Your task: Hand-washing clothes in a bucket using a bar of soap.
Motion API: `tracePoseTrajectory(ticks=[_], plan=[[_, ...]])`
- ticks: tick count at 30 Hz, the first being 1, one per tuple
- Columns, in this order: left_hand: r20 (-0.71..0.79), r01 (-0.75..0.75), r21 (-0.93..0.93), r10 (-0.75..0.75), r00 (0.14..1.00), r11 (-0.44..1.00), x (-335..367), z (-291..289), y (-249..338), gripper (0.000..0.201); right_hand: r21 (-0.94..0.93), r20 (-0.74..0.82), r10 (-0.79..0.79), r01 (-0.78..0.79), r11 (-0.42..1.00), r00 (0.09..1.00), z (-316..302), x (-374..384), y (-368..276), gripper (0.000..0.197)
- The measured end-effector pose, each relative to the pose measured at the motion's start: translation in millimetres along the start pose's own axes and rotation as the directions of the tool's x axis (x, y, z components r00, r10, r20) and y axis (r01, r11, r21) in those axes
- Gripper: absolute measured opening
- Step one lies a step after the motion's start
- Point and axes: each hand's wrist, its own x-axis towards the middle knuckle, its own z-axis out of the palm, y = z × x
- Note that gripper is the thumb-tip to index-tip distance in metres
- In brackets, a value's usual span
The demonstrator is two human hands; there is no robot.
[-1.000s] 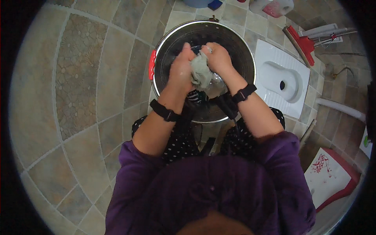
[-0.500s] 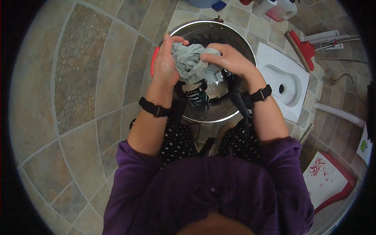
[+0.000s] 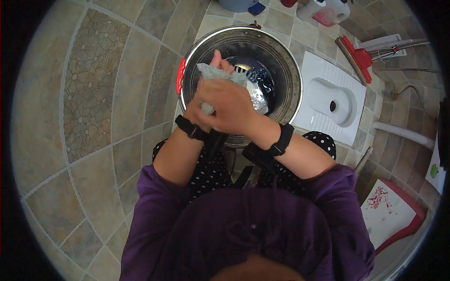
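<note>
A wet, pale grey-green cloth (image 3: 216,73) is bunched between my two hands over the left part of a round metal bucket (image 3: 287,70). My right hand (image 3: 229,104) lies across the top of the cloth, its fingers curled round it. Beneath and to the left, my left hand (image 3: 193,113) grips the same cloth; its fingertips show past the far edge, while much of the palm is hidden by the right hand. Dark, shiny water (image 3: 265,83) with reflections lies in the bucket. A red grip (image 3: 180,77) sits at the bucket's left rim.
To the right of the bucket is a white squat toilet (image 3: 323,96) set into the tiled floor. A red squeegee (image 3: 361,58) leans beyond it. White jugs (image 3: 323,11) and a blue-grey basin (image 3: 233,3) stand at the back. A red-and-white bin (image 3: 391,210) is at the lower right.
My right hand has come left and nearer, over my left hand. The loosely spread cloth is now squeezed into a smaller bundle, and more of the water shows.
</note>
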Motion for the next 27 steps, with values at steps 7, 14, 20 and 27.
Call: tracePoseTrajectory(ticks=[7, 14, 20, 27], plan=[[-0.79, -0.017, 0.32, 0.277, 0.547, 0.947, 11.4, 81.5, -36.4, 0.042, -0.03, -0.236, 0.43, -0.449, 0.893, 0.871, -4.4, 16.1, 55.2, 0.021], [-0.787, 0.028, 0.409, 0.337, 0.517, 0.912, 12.1, 56.4, -24.7, 0.039, 0.094, -0.193, 0.557, -0.55, 0.83, 0.808, -4.4, 16.0, 69.8, 0.021], [-0.6, -0.021, 0.632, 0.507, 0.62, 0.774, 7.0, 74.7, -4.1, 0.032, 0.365, 0.094, 0.446, -0.448, 0.816, 0.89, -40.6, 19.0, 93.1, 0.036], [-0.341, -0.037, 0.808, 0.518, 0.785, 0.589, -2.3, 69.8, 10.4, 0.026, 0.117, 0.328, 0.362, -0.418, 0.901, 0.872, -52.5, 20.5, 67.5, 0.054]])
